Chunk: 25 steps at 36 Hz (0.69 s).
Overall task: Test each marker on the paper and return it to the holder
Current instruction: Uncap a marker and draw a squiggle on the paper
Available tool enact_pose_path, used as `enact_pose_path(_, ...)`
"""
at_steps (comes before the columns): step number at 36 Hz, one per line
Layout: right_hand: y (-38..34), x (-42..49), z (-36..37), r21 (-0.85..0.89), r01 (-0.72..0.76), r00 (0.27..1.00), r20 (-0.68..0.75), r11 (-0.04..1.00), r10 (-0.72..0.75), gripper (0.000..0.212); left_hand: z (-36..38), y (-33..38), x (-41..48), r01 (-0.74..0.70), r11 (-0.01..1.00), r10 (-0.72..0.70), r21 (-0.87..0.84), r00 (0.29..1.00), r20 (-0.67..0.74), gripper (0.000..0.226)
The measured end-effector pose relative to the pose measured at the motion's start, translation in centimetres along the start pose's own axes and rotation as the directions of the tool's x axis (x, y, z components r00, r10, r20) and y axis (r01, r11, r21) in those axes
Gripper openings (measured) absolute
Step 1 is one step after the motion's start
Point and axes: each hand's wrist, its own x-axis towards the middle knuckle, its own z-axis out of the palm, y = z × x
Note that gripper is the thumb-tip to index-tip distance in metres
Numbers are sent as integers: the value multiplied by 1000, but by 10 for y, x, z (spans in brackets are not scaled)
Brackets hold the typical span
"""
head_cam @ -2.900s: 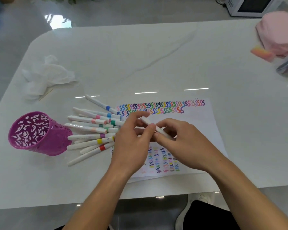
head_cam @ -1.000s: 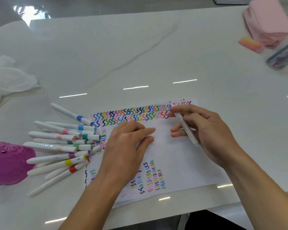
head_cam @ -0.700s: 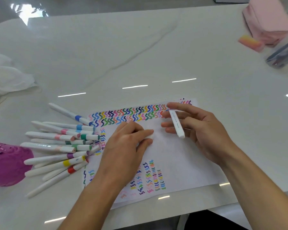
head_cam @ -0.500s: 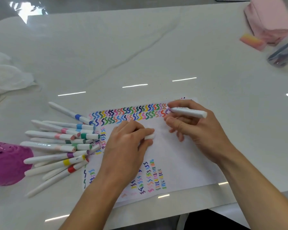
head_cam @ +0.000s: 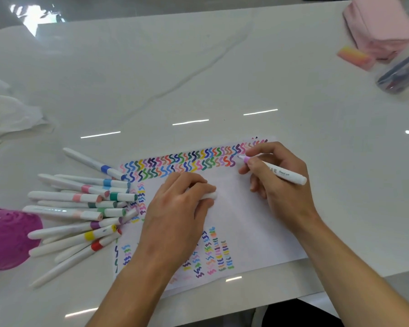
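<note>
A white sheet of paper point(head_cam: 241, 208) with rows of coloured squiggles lies on the white table. My right hand point(head_cam: 276, 182) grips an uncapped white marker point(head_cam: 283, 173) in a writing hold, its pink tip touching the paper at the right end of the second squiggle row. My left hand point(head_cam: 177, 208) rests flat on the paper and pinches the marker's white cap point(head_cam: 209, 196) between thumb and fingers. A pile of capped markers point(head_cam: 80, 208) lies left of the paper. The purple cut-out holder point(head_cam: 7, 239) lies tipped at the far left edge.
A crumpled white tissue point(head_cam: 7, 112) sits at the left. At the back right are a pink pouch point(head_cam: 378, 27), a pink-orange eraser point(head_cam: 354, 57) and a clear pen case point(head_cam: 401, 74). The table's front edge runs just below the paper.
The right hand turned the uncapped marker from lying across its fingers into a writing grip and set the tip on the paper. The left hand stayed on the paper with the cap.
</note>
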Motion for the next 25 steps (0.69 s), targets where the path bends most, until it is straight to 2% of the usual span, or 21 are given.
enact_pose_path(3,-3,0,1,4,15,1000,2,1000,-15,8,-1,-1,0,10,1000,-10,6,1000,4,15)
enact_pose_path(8,-6,1,0,-91,48,999,2,995,-48,9,-1,-2,-1,9,1000,-9,9,1000,0,14)
enact_pose_path(18,-5,0,3,-8,-33,999,-38,999,33,11,-1,0,-1,35,999,-35,14,999,-6,12)
enact_pose_path(25,-3,-4,6,-38,-38,997,-64,999,36,13,1,-2,-1,25,999,-25,35,1000,-4,13)
